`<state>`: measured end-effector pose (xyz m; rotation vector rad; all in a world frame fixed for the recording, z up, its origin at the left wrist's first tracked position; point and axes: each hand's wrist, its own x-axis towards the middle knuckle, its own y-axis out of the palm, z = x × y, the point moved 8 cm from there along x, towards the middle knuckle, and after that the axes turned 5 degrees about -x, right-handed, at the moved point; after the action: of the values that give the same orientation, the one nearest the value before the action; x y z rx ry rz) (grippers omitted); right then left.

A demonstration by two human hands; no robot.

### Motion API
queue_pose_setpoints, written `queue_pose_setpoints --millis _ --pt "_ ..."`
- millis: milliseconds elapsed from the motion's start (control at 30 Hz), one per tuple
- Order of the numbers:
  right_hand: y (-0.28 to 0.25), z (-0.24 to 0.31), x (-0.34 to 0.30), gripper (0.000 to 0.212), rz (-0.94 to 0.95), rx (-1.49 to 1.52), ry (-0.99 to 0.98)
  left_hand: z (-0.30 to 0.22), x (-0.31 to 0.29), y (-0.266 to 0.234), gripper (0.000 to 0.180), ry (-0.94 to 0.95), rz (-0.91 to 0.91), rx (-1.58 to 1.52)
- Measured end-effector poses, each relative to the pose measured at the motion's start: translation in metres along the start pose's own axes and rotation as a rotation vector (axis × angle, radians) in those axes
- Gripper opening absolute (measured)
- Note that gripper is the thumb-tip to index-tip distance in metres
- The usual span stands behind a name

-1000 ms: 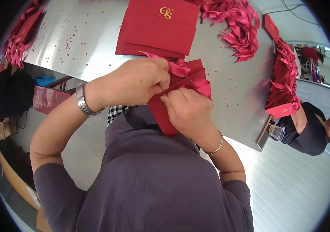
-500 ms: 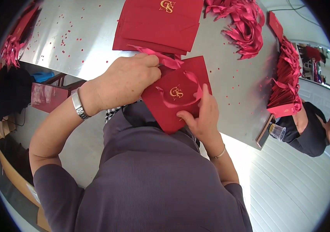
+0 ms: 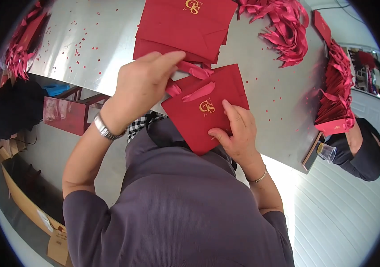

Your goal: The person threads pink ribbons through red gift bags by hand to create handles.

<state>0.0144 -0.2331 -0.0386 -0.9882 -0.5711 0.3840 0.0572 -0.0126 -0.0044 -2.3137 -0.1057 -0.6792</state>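
Observation:
A small red paper gift bag (image 3: 199, 129) with a gold emblem is held tilted in front of me at the table's near edge. My right hand (image 3: 241, 133) grips its lower right side, thumb and fingertips showing on the front face. One satin ribbon handle (image 3: 199, 91) lies across the front near the bag's top. At the upper left corner my left hand (image 3: 143, 82) has its fingers bent over the other ribbon handle (image 3: 194, 70); its thumb is hidden. Beyond the bag lies a stack of larger-looking red bags (image 3: 183, 29).
Pink ribbons (image 3: 285, 35) lie heaped at the far right of the metal table (image 3: 265, 89), among small red dots. A row of ribboned red bags (image 3: 332, 102) stands at the right edge, beside a clear plastic cup (image 3: 326, 152) and another person (image 3: 363, 151). A reddish stool (image 3: 65, 115) stands left.
My left hand has shifted slightly up, its fingers straighter. The front ribbon loop, formerly hanging over the emblem, now lies higher up the bag. My right hand keeps its hold.

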Motion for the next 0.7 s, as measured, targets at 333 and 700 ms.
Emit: queue_pose_setpoints --millis 333,700 --pt "-0.002 0.000 0.001 0.067 -0.012 -0.013 0.010 0.019 0.009 0.022 0.010 -0.034 0.063 0.177" --pt "-0.006 -0.006 -0.001 0.066 0.005 0.022 0.016 0.009 -0.007 -0.008 0.012 -0.252 -0.098 0.037"
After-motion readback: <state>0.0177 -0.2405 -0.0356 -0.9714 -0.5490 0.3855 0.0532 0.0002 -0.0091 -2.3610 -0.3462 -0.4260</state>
